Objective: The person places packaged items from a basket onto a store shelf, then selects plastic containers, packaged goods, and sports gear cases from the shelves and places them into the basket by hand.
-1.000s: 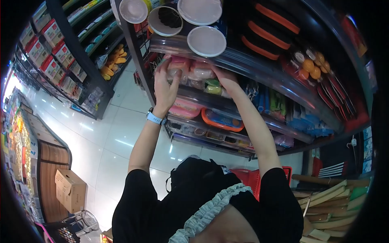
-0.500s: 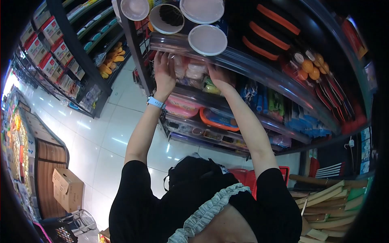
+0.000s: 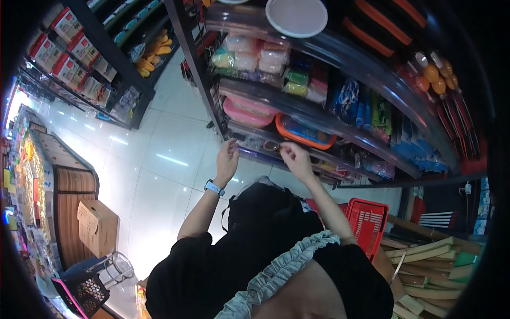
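My left hand (image 3: 227, 160), with a light blue watch (image 3: 214, 187) on its wrist, is raised in front of the lower shelves, its fingers loosely bent and nothing in them. To its right is my right hand (image 3: 296, 161), fingers also loosely curled and holding nothing visible, near a small round brown-rimmed item (image 3: 271, 145). Above the hands, packs of pale rolls (image 3: 245, 53) and a pack with green and yellow rolls (image 3: 296, 82) lie on a shelf. Pink containers (image 3: 248, 110) and an orange-rimmed blue container (image 3: 305, 132) sit one level lower.
A red basket (image 3: 366, 226) is at my right, beside wooden pieces (image 3: 430, 266). At left are a cardboard box (image 3: 98, 227), a black basket (image 3: 87, 292) and a rack of red-and-white packages (image 3: 66, 72). A white round lid (image 3: 297, 17) is on the upper shelf.
Both my hands have come out of the shelf with the packed rolls and moved down toward me. The packs are now uncovered, and the view has shifted downward, showing more of the red basket.
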`<state>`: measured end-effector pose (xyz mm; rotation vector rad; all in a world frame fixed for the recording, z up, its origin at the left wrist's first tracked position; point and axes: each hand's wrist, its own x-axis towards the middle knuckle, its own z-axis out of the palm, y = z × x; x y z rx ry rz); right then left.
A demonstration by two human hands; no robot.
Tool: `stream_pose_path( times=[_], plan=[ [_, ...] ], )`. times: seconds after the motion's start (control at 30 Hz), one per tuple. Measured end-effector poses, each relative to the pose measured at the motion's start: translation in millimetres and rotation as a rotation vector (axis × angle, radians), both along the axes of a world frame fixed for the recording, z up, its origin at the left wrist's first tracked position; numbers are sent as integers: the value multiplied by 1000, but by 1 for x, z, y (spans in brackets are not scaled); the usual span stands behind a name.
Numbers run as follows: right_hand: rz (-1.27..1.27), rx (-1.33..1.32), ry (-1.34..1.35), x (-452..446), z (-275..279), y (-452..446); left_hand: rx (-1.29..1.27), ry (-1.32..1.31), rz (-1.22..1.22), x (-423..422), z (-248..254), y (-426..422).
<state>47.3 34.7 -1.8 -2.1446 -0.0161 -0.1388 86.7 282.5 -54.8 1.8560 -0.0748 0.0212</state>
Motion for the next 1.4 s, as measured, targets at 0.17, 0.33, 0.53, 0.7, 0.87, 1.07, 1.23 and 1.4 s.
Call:
stream_pose_path(
  times=[0.17,0.33,0.53,0.7,0.87,1.07,1.23,1.4],
  plan=[
    [-25,85,337,-62,-69,-23,1,85,-48,2,-10,5],
    [-59,114,388,-82,-80,-35,-343,252,-96,49,13,-21],
    [-33,56,446,-99,-73,-31,-393,258,-80,95,34,-55],
    [-79,31,490,-117,-72,-33,-618,447,-13,120,30,-68],
    [-96,-19,446,-126,-73,-32,-626,448,117,127,27,-76],
    [-96,40,441,-132,-77,-31,-709,486,194,143,19,-79],
    [-138,53,449,-133,-76,-30,-720,456,171,146,22,-75],
    [-106,25,448,-126,-79,-30,-768,430,140,116,25,-58]
  ],
)
